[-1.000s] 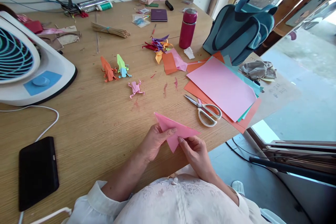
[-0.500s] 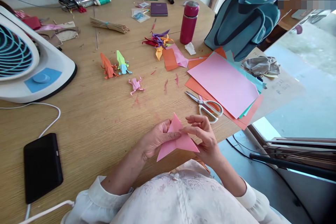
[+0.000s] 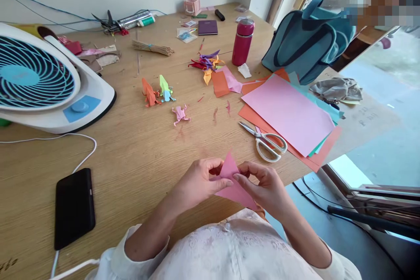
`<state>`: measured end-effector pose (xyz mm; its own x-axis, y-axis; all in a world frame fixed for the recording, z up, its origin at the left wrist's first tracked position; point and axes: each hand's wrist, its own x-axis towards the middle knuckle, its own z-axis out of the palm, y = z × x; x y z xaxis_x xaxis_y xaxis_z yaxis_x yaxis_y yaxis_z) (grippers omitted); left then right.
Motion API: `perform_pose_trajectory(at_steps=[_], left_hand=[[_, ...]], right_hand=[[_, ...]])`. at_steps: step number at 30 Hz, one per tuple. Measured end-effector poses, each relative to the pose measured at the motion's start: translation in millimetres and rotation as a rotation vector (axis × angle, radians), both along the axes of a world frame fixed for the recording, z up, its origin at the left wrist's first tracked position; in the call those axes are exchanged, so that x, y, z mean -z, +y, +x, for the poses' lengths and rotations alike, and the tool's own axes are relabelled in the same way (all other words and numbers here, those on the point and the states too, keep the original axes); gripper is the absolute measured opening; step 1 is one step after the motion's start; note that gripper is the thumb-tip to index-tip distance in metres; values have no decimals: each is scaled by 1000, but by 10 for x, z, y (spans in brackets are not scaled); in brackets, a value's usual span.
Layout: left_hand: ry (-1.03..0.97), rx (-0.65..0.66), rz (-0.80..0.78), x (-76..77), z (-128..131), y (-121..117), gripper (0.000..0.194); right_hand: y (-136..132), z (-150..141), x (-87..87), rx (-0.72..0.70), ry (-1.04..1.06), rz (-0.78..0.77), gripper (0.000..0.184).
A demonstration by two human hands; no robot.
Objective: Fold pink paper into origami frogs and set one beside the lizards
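Note:
A folded piece of pink paper [image 3: 236, 190] is held up between both hands above the table's front edge, one point upward and another down to the right. My left hand [image 3: 204, 179] pinches it from the left, thumb flat across its middle. From the other side my right hand [image 3: 265, 186] grips it, thumb and fingertips closed on the paper. The fingers behind the sheet are partly hidden. Just beyond my right hand lie white-handled scissors [image 3: 267, 142]. Farther out sits a pink origami frog [image 3: 180, 114], with orange [image 3: 149, 92] and green-and-blue folded figures [image 3: 166, 87] behind it.
At the right lie stacked paper sheets [image 3: 288, 113], with a teal bag [image 3: 305, 43] and a red bottle [image 3: 243, 43] behind. A white fan [image 3: 88, 96] and a black phone [image 3: 75, 210] occupy the left. Folded cranes [image 3: 206, 61] and a bundle of sticks [image 3: 152, 47] lie farther back.
The pink paper has turned so that a point faces up. My right hand lifted its fingers off it, then closed on it again. The whole view has shifted slightly left.

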<state>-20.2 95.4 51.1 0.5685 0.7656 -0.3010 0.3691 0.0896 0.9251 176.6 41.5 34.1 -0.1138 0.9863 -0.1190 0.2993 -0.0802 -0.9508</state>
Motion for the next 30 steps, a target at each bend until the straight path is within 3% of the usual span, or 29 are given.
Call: perform_pose_trajectory(at_steps=[6,10,18,30], left_hand=[[17,-63,-18,183,20,-38,30],[-15,-98,-30,225,-13,-21,21],[-169,-274,-69,281,60,-6,18],[-216,-406,-103,383,73,-21,19]], right_hand=[[-52,-22,89,-28,-40,-74,21],[-58,-43,94,-70,-54,-65,20],[-45,-76,116,-79,-79,-73,18],[-48,-120,146,-80,-132,-57,18]])
